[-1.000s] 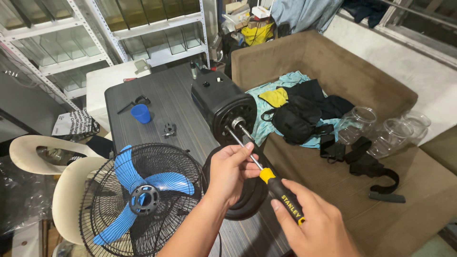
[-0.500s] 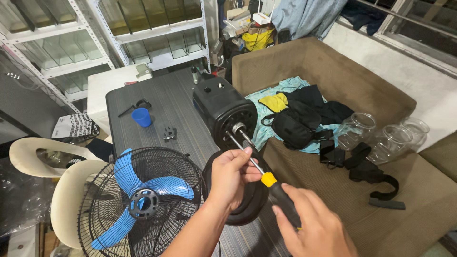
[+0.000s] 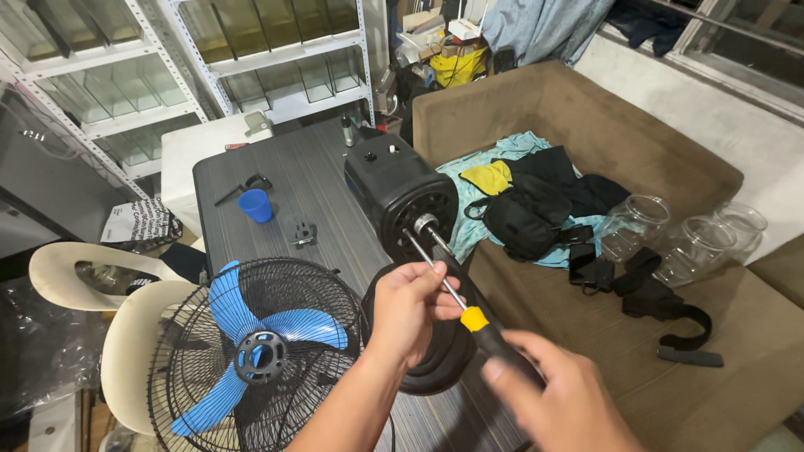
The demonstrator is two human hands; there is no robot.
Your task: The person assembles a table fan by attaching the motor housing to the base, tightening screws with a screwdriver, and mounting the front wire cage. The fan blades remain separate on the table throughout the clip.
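While the right hand (image 3: 557, 402) closes its grip on the black handle of the screwdriver (image 3: 469, 314), the left hand (image 3: 408, 308) pinches the steel shaft between thumb and fingertips, just ahead of the yellow collar. The screwdriver slants up and away from the person; its tip meets the front face of the black motor (image 3: 400, 194), just beside the bare spindle. The motor lies on its side at the right edge of the dark desk (image 3: 289, 180). A black round base (image 3: 435, 356) sits below the left hand. A wire guard (image 3: 255, 356) with a blue blade (image 3: 251, 318) lies at the near left. Farther back on the desk stand a blue cup (image 3: 256, 205) and a small bracket (image 3: 304, 232). A brown sofa (image 3: 586, 117) to the right carries clothes, straps and clear jars (image 3: 682, 238).
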